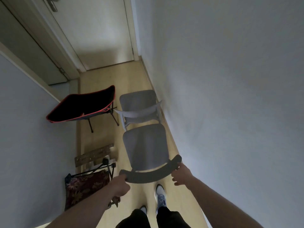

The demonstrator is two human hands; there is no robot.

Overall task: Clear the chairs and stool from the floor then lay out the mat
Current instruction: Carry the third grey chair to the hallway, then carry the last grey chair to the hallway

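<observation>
While both hands grip the backrest of the grey plastic chair, left hand wrapped, right hand looser, chair-clearing is under way. Next, I judge, park it behind the matching grey chair at twelve o'clock.

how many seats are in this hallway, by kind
Grey plastic chairs: 2, the near one held at its backrest by the left hand and right hand, the far one ahead by the wall.
Black folding camp chair with red trim: 1
Folding stool with floral fabric seat: 1
Total: 4
</observation>
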